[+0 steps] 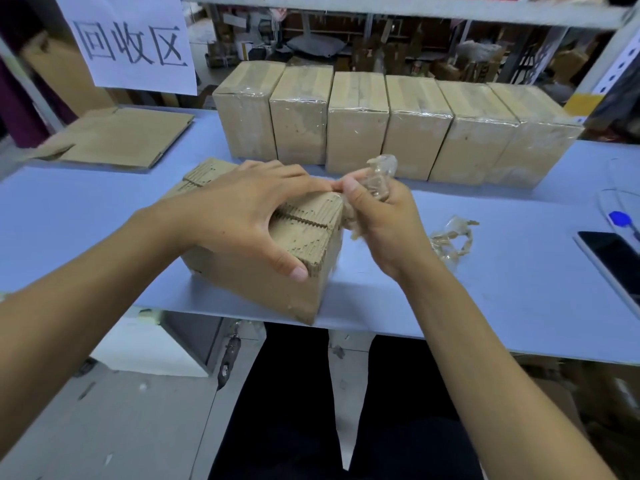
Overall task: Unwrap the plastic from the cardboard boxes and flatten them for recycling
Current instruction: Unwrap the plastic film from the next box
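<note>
- Box (263, 271) in hand: lies at the near edge of the table (485, 289), directly ahead of the person, its long axis running from far left to near right; the top face is bare, rough-torn cardboard.
- Left hand (242, 216): spread over the box top, thumb hooked over the near edge, fingertips reaching the far right corner; it grips the box and steadies it.
- Right hand (377, 216): just right of the box, fingers clenched round a twisted wad of plastic (379, 176); the film looks still attached at the box's right corner.
- Deciding relation: the remaining film sits at the right end, nearer the right hand, so the next pull probably goes rightward, away from the left hand's hold.
- Loose plastic scrap (450, 242): on the table, right of both hands.
- Wrapped boxes (398, 123): six in a row along the far side, film intact.
- Flattened cardboard (121, 136): far left, beneath a paper sign (131, 43).
</note>
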